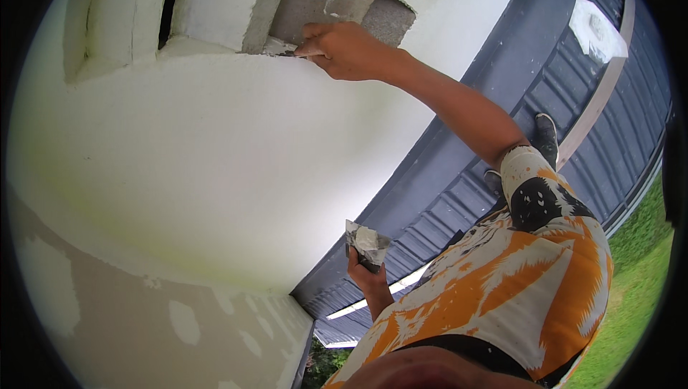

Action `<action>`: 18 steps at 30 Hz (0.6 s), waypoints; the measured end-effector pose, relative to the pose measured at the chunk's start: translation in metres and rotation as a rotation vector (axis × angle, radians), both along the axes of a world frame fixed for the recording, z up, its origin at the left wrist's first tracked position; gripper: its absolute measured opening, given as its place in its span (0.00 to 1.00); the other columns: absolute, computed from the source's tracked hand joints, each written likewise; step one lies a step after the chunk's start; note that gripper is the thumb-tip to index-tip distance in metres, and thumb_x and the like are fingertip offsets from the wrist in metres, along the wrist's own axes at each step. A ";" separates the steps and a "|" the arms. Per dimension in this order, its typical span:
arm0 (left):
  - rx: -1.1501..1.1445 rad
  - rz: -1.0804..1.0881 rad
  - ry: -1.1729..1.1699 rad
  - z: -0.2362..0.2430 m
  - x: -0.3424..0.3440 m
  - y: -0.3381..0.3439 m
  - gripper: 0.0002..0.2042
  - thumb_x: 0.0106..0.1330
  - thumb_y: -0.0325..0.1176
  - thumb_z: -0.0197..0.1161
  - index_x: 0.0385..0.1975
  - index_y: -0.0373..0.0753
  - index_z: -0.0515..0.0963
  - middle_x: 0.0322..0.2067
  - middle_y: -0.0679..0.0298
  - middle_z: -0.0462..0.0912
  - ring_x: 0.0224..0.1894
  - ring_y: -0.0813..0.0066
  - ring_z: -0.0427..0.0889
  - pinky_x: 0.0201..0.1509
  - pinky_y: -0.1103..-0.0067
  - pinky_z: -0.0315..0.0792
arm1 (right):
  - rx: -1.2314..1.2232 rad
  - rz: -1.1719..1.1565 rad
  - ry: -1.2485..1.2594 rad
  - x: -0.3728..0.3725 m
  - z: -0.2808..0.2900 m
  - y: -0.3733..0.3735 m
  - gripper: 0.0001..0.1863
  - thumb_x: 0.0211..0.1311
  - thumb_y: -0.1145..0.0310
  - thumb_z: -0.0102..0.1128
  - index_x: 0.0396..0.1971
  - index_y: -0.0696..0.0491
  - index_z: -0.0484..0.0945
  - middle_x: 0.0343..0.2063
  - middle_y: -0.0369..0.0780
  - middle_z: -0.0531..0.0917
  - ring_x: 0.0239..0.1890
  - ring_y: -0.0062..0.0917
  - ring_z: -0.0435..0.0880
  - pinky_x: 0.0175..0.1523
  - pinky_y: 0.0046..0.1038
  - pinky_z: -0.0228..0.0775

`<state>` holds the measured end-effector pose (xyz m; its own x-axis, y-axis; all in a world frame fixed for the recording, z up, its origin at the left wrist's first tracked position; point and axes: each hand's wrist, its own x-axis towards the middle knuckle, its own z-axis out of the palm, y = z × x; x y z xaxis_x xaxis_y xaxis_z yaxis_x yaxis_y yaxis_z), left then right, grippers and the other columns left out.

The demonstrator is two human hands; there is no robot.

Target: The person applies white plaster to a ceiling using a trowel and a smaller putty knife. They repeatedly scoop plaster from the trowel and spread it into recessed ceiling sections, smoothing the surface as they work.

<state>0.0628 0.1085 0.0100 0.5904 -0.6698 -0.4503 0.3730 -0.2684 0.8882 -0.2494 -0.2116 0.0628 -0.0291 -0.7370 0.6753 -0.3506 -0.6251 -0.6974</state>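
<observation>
My right hand (pixel 351 51) reaches up to the pale wall (pixel 236 145), its fingers closed on a thin flat tool that looks like a putty knife (pixel 285 51). The blade touches the lower edge of a recessed opening (pixel 322 2) with bare grey cement inside. Lower down, near the foot of the wall, my left hand (pixel 367 280) grips a small grey plate-like tool (pixel 377 258) from below. A lump of white filler (pixel 367 238) sits on it. The fingers are partly hidden under the plate.
Below runs a dark ribbed metal roof (pixel 609 145) with a wooden batten (pixel 595 102) across it. A white sheet (pixel 598 29) with a pale lump lies there. My shoe (pixel 546 135) stands beside the batten. Grass (pixel 638 260) shows past the roof edge. A patched wall (pixel 172 332) meets the pale one.
</observation>
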 end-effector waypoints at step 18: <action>-0.054 0.014 0.045 -0.004 -0.004 0.002 0.18 0.73 0.39 0.48 0.56 0.37 0.71 0.51 0.59 0.79 0.52 0.63 0.80 0.53 0.66 0.77 | 0.132 -0.187 -0.249 -0.008 -0.012 0.014 0.14 0.58 0.77 0.55 0.43 0.55 0.84 0.33 0.42 0.79 0.34 0.36 0.81 0.40 0.35 0.73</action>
